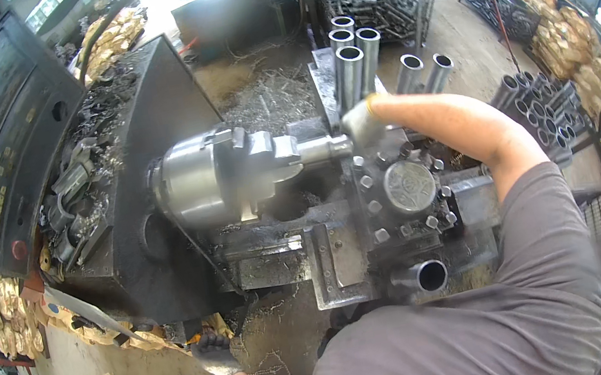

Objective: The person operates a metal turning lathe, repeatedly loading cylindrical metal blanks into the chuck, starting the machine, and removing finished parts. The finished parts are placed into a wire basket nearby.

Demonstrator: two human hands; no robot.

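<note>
Your right hand is at the free end of the metal bar, past the right edge of the chuck; likely heavy, rigid, perhaps slick, best held around that end. Whether its fingers, or those of your left hand, are closed, I cannot tell.

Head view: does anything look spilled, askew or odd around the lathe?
Yes: metal shavings lie scattered beyond the chuck, and curved scrap is heaped loosely beside the control panel. Both look like uncleared waste. The workpiece near the right hand shows no clear damage.
</note>
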